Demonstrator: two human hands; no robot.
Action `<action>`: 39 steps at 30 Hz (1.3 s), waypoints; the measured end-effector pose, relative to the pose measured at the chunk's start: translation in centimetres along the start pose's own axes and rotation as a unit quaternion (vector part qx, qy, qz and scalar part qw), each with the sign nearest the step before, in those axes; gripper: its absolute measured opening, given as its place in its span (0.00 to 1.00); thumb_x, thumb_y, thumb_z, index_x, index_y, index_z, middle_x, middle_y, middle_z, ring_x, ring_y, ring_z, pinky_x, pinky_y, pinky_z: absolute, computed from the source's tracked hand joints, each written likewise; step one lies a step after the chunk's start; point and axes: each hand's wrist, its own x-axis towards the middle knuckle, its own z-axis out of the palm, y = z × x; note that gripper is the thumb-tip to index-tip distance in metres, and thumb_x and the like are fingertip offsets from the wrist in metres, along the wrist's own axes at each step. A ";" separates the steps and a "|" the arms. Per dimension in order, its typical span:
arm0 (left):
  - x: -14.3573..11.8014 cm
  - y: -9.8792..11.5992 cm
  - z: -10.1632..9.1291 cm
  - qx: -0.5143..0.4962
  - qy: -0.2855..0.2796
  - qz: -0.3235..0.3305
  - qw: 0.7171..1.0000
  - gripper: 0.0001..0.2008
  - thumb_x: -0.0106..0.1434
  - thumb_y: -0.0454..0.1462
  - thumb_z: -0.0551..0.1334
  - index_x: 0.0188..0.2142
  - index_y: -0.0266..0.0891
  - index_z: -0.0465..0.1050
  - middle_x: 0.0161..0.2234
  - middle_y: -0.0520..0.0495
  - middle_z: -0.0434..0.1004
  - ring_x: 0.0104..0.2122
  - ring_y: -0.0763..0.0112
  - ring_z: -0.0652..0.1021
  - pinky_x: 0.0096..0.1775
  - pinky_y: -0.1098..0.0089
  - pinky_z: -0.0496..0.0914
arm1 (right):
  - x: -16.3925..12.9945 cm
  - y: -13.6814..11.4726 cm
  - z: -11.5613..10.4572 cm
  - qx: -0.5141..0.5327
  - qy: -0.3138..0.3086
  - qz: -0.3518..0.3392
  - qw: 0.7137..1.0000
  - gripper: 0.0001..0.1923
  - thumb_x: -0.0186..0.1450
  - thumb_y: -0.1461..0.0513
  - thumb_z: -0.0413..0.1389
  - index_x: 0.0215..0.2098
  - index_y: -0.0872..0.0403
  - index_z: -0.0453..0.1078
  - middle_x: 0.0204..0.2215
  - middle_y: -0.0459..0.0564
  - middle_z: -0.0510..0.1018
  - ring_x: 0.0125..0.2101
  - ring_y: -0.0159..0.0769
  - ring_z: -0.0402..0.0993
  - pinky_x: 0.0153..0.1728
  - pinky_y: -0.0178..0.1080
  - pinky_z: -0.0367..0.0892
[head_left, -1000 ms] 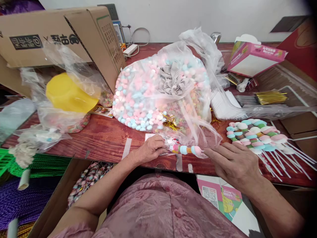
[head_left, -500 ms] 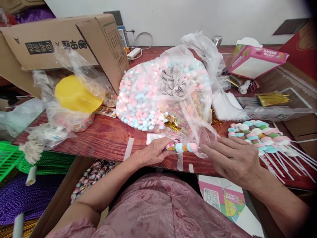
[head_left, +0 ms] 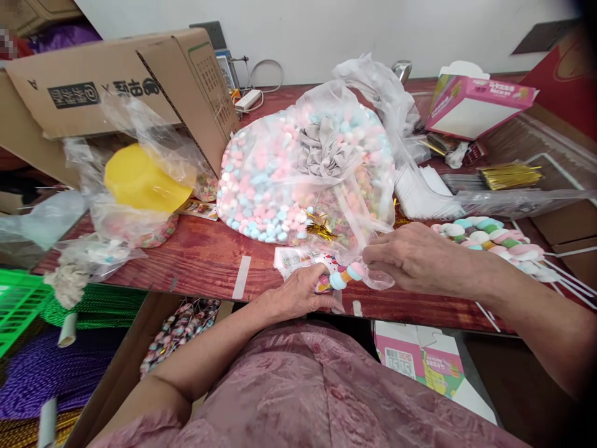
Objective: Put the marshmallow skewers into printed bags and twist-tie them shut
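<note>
A red-brown wooden worktop [head_left: 205, 258] runs across a cluttered room, backed by a white wall [head_left: 326, 25] at 12 o'clock. At its centre sits a large clear bag of pink and blue sweets [head_left: 280, 180], knotted at the top. At 10 o'clock a cardboard box [head_left: 116, 81] lies tipped on its side, with a yellow bowl [head_left: 140, 180] wrapped in plastic film below it. At 2 o'clock a pink carton [head_left: 476, 106] lies open, with a bundle of gold twist ties [head_left: 510, 175] just beyond it to the right. At 3 o'clock finished sweet skewers [head_left: 494, 239] lie in a row, sticks pointing to the right. Spools of green cord [head_left: 88, 302] and purple cord [head_left: 41, 373] fill the space under the edge at 8 o'clock.

At the near edge, the left hand [head_left: 298, 292] is closed around the lower end of a candy skewer [head_left: 342, 277], which lies partly inside a small clear wrapper [head_left: 373, 274]. The right hand [head_left: 413, 258] pinches the wrapper at the skewer's upper end; how firmly is hard to judge through the plastic.

Compared with half a second earlier, the right hand has risen from flat on the worktop and turned inward onto the wrapper, now covering part of the skewer row. The skewer has tilted from level to slanting up towards 2 o'clock, and the left hand has drawn nearer the body.
</note>
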 end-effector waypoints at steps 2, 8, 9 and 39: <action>0.1 -0.1 -0.1 -0.003 0.029 -0.024 0.999 0.25 0.53 0.54 0.69 0.40 0.39 0.67 0.38 0.50 0.71 0.37 0.66 0.71 0.39 0.69 0.63 | -0.3 0.0 -0.2 0.000 -0.007 0.009 1.000 0.11 0.66 0.64 0.49 0.27 0.54 0.69 0.21 0.46 0.72 0.21 0.30 0.60 0.26 0.37 0.43; 0.3 0.0 0.0 -0.107 -0.018 -0.023 0.994 0.18 0.53 0.47 0.71 0.31 0.37 0.68 0.29 0.55 0.67 0.32 0.72 0.67 0.35 0.72 0.60 | -0.9 -0.9 0.6 -0.039 0.069 -0.026 0.997 0.11 0.63 0.70 0.48 0.30 0.54 0.69 0.23 0.47 0.73 0.22 0.31 0.61 0.27 0.39 0.42; 0.3 0.2 0.1 -0.152 -0.040 -0.025 0.987 0.19 0.52 0.46 0.71 0.29 0.37 0.66 0.27 0.56 0.64 0.30 0.74 0.65 0.33 0.73 0.59 | -0.9 -1.0 0.8 -0.050 0.088 -0.038 0.994 0.11 0.63 0.71 0.48 0.29 0.54 0.69 0.24 0.47 0.74 0.23 0.32 0.62 0.27 0.39 0.43; 0.0 3.1 1.4 -0.257 -0.116 -0.042 0.959 0.17 0.49 0.37 0.73 0.37 0.37 0.71 0.32 0.54 0.68 0.34 0.71 0.68 0.38 0.71 0.65 | -1.6 -2.6 0.7 -0.026 0.159 -0.095 0.982 0.12 0.65 0.68 0.50 0.27 0.54 0.71 0.23 0.48 0.75 0.26 0.33 0.66 0.30 0.40 0.47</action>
